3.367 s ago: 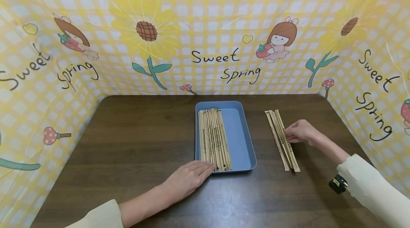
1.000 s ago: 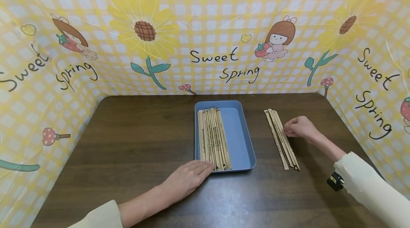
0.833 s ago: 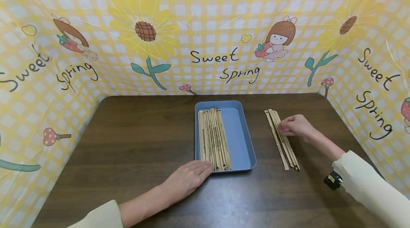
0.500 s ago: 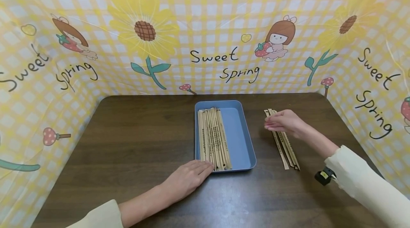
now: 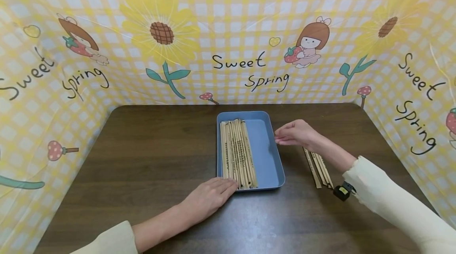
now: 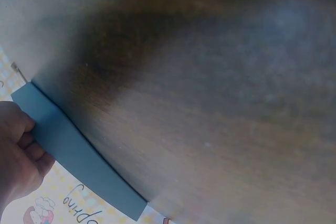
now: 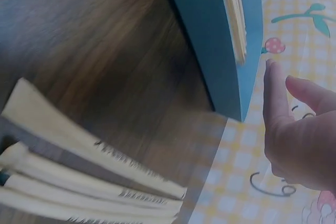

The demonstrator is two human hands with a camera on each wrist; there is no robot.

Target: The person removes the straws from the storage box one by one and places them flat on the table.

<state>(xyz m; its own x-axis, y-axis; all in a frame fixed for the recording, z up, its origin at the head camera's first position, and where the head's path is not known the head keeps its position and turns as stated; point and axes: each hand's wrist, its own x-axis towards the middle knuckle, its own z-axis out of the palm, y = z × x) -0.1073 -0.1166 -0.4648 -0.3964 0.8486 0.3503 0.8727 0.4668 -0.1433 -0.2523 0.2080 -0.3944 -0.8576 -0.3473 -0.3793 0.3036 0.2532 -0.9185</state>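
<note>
A blue tray (image 5: 266, 159) lies on the table, its left half filled with slim brown paper packets (image 5: 236, 155), printed and looking like wrapped straws. My left hand (image 5: 208, 198) holds the tray's near-left rim; the left wrist view shows its fingers and thumb at the tray's outer wall (image 6: 79, 150). Beside the tray's right rim hovers my right hand (image 5: 297, 133), thumb and index finger extended with nothing visible between them. Several loose packets (image 5: 317, 169) lie side by side on the table under the right forearm, which hides their far ends.
The dark wooden table (image 5: 156, 147) is enclosed by a yellow checked cloth (image 5: 235, 28) at the back and both sides. A small black device (image 5: 342, 191) hangs at the right sleeve (image 5: 384, 194). The tray's right half shows bare blue floor.
My right hand has moved left from the loose packets to the tray's right rim. Those packets lie closer together than in the earliest frame. The left hand has kept its place.
</note>
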